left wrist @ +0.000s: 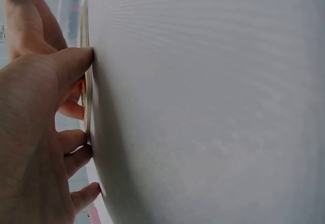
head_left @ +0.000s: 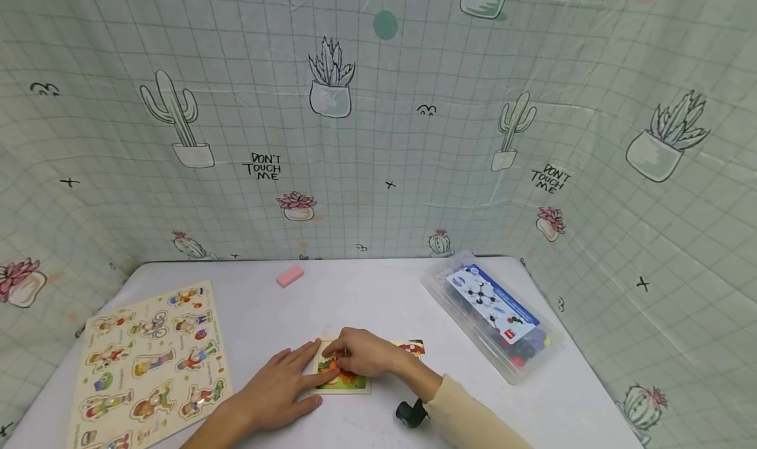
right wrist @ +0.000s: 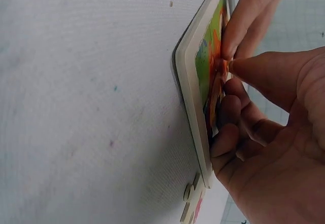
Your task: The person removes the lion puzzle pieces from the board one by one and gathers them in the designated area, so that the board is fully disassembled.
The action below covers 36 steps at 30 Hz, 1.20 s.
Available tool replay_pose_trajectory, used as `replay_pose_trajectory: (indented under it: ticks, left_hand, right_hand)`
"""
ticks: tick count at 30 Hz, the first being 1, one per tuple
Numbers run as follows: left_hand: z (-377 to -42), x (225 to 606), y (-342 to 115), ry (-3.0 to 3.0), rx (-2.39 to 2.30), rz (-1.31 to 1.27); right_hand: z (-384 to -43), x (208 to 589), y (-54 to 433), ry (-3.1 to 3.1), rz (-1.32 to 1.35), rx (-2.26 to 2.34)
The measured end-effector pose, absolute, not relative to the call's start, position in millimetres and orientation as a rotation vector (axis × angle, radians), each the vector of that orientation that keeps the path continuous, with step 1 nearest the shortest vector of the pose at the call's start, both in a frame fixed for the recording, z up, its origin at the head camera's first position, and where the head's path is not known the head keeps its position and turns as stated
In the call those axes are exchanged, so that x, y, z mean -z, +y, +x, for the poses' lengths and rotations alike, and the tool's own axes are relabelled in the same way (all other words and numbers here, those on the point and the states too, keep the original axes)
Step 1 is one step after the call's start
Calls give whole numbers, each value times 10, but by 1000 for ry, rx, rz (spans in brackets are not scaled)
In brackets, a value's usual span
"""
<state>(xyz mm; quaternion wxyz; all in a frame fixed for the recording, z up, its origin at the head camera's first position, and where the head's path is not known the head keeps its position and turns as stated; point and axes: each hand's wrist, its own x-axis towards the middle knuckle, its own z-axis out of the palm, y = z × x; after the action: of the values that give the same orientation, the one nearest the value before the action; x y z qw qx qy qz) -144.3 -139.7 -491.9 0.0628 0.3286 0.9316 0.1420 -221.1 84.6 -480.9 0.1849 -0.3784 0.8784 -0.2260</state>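
Note:
A small wooden jigsaw puzzle (head_left: 345,390) with a green and orange picture lies flat on the table. My left hand (head_left: 276,386) rests at its left side with fingers spread and fairly straight; one finger reaches over the picture. In the right wrist view that finger touches the orange part. My right hand (head_left: 365,352) bends over the puzzle, its thumb and curled fingers pinching an orange puzzle piece (right wrist: 223,66) at the surface. The fingers hide much of the picture and of the piece. In the left wrist view, the left thumb lies along the board's edge (left wrist: 88,97).
Beside the puzzle's right edge lie loose pieces (head_left: 416,348) with a red picture. A larger wooden puzzle board (head_left: 124,363) covers the table's left. A pink block (head_left: 290,276) lies farther back, and a clear plastic case (head_left: 491,311) stands right. A black object (head_left: 410,414) is beside my right wrist.

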Motion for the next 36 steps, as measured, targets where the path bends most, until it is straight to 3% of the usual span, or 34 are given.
replay_pose_trajectory:
  ticks: [36]
  left_hand:
    - [-1458,4859,-1374,2734,-416,924]
  right_hand:
    - [-2213,4805,833,2471,-1002,756]
